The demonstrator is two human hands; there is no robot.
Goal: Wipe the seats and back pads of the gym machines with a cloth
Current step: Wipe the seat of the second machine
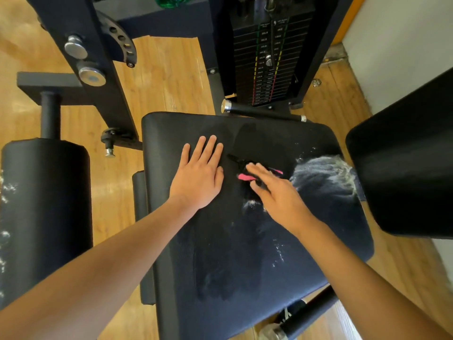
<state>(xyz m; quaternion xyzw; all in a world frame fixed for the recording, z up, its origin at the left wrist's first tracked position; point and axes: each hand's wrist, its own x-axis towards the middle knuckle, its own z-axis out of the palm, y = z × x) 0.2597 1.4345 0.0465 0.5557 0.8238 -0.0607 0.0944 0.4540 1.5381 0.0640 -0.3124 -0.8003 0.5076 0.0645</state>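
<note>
A black padded seat [245, 241] of a gym machine fills the middle of the view, with white smears and a worn pale patch at its right side. My left hand [198, 175] lies flat on the seat with fingers straight. Just to its right, my right hand [274, 192] presses a small black cloth with pink parts [245, 176] against the seat; the fingers cover most of the cloth. The black back pad [407, 163] rises at the right edge.
A weight stack [269, 60] stands behind the seat, with a chrome-tipped handle bar [262, 110] at its base. A black roller pad [46, 212] is at the left on a dark frame post [98, 69]. Wooden floor surrounds the machine; a white wall is far right.
</note>
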